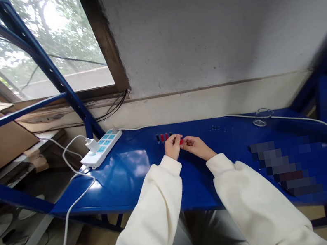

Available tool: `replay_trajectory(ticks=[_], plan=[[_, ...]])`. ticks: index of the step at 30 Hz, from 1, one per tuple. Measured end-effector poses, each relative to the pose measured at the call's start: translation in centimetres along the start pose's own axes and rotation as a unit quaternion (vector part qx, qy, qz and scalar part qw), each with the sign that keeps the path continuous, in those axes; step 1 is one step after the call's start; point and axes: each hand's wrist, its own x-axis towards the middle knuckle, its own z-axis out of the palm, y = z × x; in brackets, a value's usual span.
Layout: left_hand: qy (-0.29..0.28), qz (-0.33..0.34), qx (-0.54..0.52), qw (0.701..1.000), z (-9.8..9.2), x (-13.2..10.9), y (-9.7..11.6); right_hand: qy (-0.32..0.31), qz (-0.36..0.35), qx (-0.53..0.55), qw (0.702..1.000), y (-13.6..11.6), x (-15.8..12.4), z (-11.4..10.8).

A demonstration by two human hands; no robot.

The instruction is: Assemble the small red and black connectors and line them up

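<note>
Over the blue table my left hand [173, 147] and my right hand [197, 146] meet fingertip to fingertip. Pinched between them is a small red piece [181, 141], mostly covered by the fingers, so its exact kind cannot be made out. Just behind my left hand stands a short row of small cylinders with paler lower ends, among them a black one [157, 138] and a red one [162, 137]. Several tiny shiny parts [214, 127] lie on the table to the right of my hands.
A white power strip [105, 148] with a plugged-in adapter and cable sits on the left of the blue table [125, 195]. At the back right are a small clear round dish [259, 122] and a white cable [297, 119]. Blue metal posts frame both sides; a blurred-out patch covers the right.
</note>
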Motion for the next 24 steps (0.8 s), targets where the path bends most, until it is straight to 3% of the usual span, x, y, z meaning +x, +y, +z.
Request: replay_trajectory(ticks=[6, 10, 12, 18, 24], plan=[[0.002, -0.003, 0.021, 1.0, 0.1, 0.0, -0.5, 0.023, -0.028, -0.07, 0.997, 0.6, 0.3, -0.6], [-0.024, -0.008, 0.117, 0.993, 0.2, -0.1, -1.2, 0.163, -0.024, -0.186, 0.969, 1.7, 1.2, -2.2], [-0.054, 0.004, 0.187, 0.981, 0.4, -0.4, -1.4, 0.192, -0.005, -0.228, 0.955, 2.3, 2.0, -3.2], [-0.13, 0.06, 0.353, 0.925, 0.8, -1.6, -0.4, 0.193, 0.039, -0.339, 0.92, 4.4, 4.8, -5.9], [-0.159, 0.071, 0.415, 0.893, 0.9, -1.8, 0.0, 0.191, 0.072, -0.387, 0.899, 5.5, 6.7, -6.6]])
